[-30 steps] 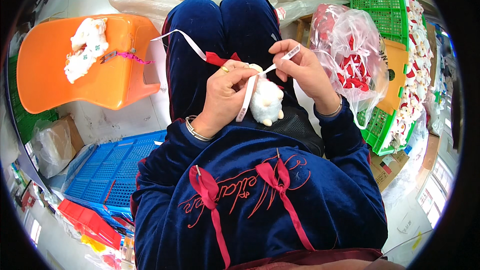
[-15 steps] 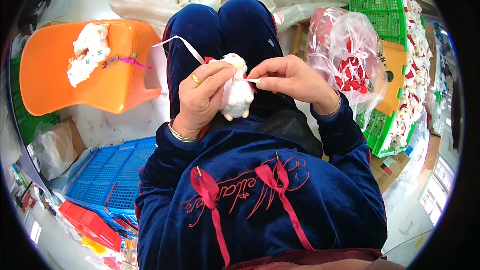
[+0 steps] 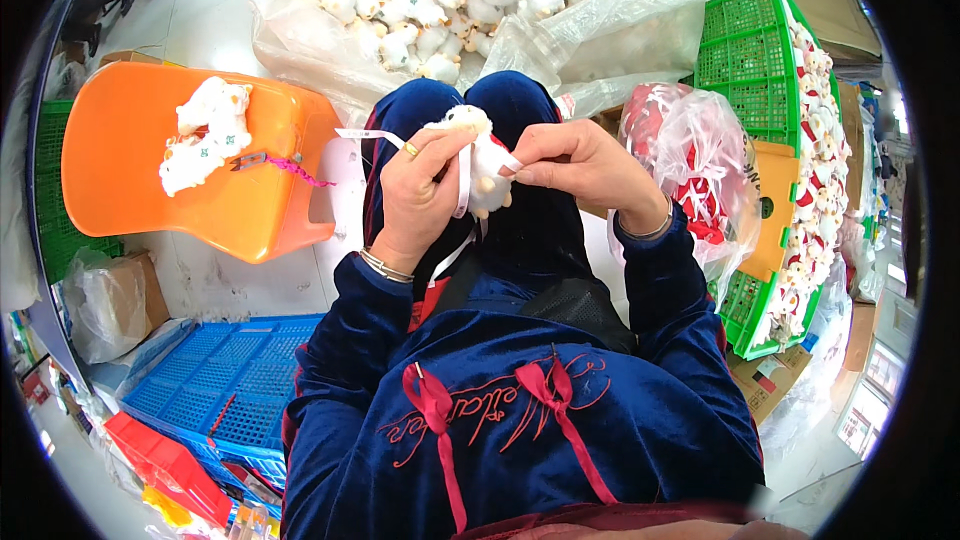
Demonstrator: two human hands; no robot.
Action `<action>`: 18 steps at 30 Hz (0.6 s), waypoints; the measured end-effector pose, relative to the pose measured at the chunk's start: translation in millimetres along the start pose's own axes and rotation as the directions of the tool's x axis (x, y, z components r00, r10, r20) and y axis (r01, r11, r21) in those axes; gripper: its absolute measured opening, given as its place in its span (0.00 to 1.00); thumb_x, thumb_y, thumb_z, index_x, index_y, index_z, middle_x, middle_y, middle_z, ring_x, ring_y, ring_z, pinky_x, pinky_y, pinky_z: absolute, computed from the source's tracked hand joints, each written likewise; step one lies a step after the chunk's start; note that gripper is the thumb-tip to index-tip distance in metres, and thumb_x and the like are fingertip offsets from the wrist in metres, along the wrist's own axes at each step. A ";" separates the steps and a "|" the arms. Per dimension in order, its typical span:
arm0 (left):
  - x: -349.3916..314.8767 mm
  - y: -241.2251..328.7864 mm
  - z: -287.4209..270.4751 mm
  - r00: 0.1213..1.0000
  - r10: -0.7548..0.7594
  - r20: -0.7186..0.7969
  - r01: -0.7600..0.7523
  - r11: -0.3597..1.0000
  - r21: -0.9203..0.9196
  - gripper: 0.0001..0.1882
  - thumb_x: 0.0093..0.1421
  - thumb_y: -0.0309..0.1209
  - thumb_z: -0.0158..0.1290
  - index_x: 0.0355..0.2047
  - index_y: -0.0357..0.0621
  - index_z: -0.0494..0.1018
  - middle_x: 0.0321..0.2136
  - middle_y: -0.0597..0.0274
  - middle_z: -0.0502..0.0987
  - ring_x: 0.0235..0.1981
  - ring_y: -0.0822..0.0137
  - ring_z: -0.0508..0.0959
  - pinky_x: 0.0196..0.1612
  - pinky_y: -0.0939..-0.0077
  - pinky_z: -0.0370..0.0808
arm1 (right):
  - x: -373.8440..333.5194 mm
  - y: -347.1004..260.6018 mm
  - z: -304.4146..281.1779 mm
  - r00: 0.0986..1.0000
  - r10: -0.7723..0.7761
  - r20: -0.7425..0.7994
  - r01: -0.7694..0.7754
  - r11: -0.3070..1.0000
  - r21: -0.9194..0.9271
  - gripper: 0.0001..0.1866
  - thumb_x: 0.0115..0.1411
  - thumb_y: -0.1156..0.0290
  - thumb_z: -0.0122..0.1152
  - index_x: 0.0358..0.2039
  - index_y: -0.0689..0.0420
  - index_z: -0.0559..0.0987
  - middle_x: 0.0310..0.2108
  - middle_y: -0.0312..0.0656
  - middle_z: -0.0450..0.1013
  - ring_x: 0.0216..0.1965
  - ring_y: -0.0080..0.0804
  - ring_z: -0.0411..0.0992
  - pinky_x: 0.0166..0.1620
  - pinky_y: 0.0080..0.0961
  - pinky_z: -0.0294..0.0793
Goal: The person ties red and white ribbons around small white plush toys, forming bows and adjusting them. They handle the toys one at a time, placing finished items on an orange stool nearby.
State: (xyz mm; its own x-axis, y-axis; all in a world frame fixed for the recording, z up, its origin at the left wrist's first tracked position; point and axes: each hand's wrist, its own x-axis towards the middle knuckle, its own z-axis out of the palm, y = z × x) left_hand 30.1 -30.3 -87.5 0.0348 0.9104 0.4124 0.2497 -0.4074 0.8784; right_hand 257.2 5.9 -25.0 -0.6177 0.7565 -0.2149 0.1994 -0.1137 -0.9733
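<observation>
A small white plush animal (image 3: 490, 175) is held above my lap, its head pointing away from me. My left hand (image 3: 425, 185) is closed around its left side, with the thumb and fingers near its neck. A pale ribbon (image 3: 463, 182) hangs down past the toy's belly, and another length of it sticks out to the left beyond my knuckles. At the toy's right side, my right hand (image 3: 585, 168) pinches a short ribbon end between thumb and forefinger. A bit of red cloth (image 3: 498, 142) shows at the neck. The knot area is mostly hidden by my fingers.
To the left, an orange stool (image 3: 110, 160) carries several white plush toys (image 3: 208, 135) and small snips (image 3: 250, 161) with a pink cord. Ahead lies a plastic sheet of plush toys (image 3: 420, 5). Right: a bag of red pieces (image 3: 700, 190), a green crate (image 3: 745, 55). Lower left: blue crates (image 3: 220, 370).
The view has shifted, showing more of the toy pile ahead. The toy has turned slightly, and my right fingertips are now closer to its side, with less ribbon showing between them.
</observation>
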 end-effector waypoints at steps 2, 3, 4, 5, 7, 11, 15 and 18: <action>-0.8 -0.6 -0.2 0.998 -0.055 -0.008 0.055 0.998 -0.043 0.12 0.59 0.17 0.61 0.44 0.37 0.82 0.40 0.52 0.83 0.37 0.57 0.85 0.40 0.72 0.81 | 9.5 -3.6 0.8 0.998 0.053 -0.034 -0.054 0.998 -0.019 0.06 0.63 0.75 0.67 0.38 0.63 0.85 0.31 0.34 0.79 0.36 0.18 0.75 0.42 0.18 0.74; 1.3 -0.6 -1.3 1.000 -0.025 -0.007 0.025 1.000 -0.005 0.12 0.59 0.17 0.61 0.44 0.37 0.82 0.39 0.53 0.83 0.36 0.60 0.85 0.39 0.74 0.80 | 17.3 -2.9 2.3 0.994 0.096 -0.048 -0.097 0.995 -0.011 0.05 0.62 0.77 0.67 0.38 0.63 0.85 0.30 0.34 0.79 0.35 0.17 0.75 0.41 0.17 0.73; 1.7 -0.2 -0.9 0.999 -0.047 -0.008 0.046 0.999 -0.023 0.12 0.59 0.17 0.61 0.44 0.37 0.82 0.39 0.53 0.83 0.35 0.60 0.85 0.39 0.74 0.80 | 23.9 -1.5 4.5 0.988 0.140 -0.061 -0.140 0.990 -0.003 0.05 0.62 0.78 0.68 0.38 0.63 0.84 0.30 0.34 0.79 0.34 0.17 0.75 0.39 0.17 0.73; 1.4 1.1 0.3 0.998 -0.068 -0.009 0.068 0.997 -0.042 0.12 0.59 0.17 0.61 0.44 0.37 0.82 0.39 0.53 0.83 0.35 0.60 0.85 0.39 0.74 0.80 | 28.1 2.1 7.4 0.993 0.107 -0.057 -0.108 0.994 -0.011 0.03 0.61 0.76 0.68 0.34 0.62 0.83 0.27 0.32 0.77 0.31 0.16 0.73 0.35 0.18 0.72; -1.6 2.7 1.6 0.993 -0.111 -0.034 0.108 0.991 -0.080 0.12 0.59 0.17 0.61 0.44 0.37 0.82 0.36 0.55 0.83 0.36 0.63 0.82 0.39 0.76 0.77 | 36.7 -3.5 12.5 0.990 0.093 -0.102 -0.105 0.987 -0.124 0.05 0.61 0.75 0.69 0.32 0.62 0.81 0.26 0.31 0.76 0.30 0.15 0.72 0.33 0.19 0.71; -2.5 4.9 1.7 0.996 -0.011 -0.085 0.013 1.000 0.026 0.14 0.56 0.16 0.63 0.43 0.38 0.82 0.38 0.55 0.82 0.37 0.59 0.84 0.41 0.73 0.80 | 48.1 -2.5 28.6 0.968 -0.141 -0.206 0.023 0.872 -0.489 0.07 0.58 0.73 0.67 0.34 0.59 0.77 0.24 0.41 0.75 0.26 0.34 0.75 0.30 0.30 0.74; -4.3 -2.8 1.7 0.995 0.061 -0.085 -0.060 0.998 0.023 0.15 0.54 0.16 0.63 0.43 0.39 0.83 0.39 0.54 0.83 0.38 0.57 0.84 0.42 0.72 0.81 | 48.2 9.0 37.8 0.904 -0.397 -0.157 0.179 0.687 -0.705 0.08 0.58 0.72 0.63 0.38 0.55 0.76 0.28 0.46 0.77 0.31 0.49 0.78 0.32 0.41 0.75; -2.9 -0.3 1.8 0.995 0.085 -0.056 -0.085 0.996 0.000 0.15 0.53 0.17 0.64 0.43 0.39 0.83 0.39 0.53 0.84 0.38 0.56 0.85 0.42 0.71 0.82 | 44.5 11.1 36.8 0.899 -0.418 -0.131 0.243 0.724 -0.645 0.07 0.58 0.75 0.61 0.38 0.57 0.79 0.30 0.46 0.77 0.32 0.47 0.78 0.34 0.37 0.76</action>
State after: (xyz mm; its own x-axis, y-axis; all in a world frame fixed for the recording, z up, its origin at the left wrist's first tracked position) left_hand 31.7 -32.7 -89.5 0.0015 0.8668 0.4986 0.2456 -0.4837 0.8401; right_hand 203.9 14.6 -48.4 -0.5392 0.8118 0.2242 0.4852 0.5170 -0.7052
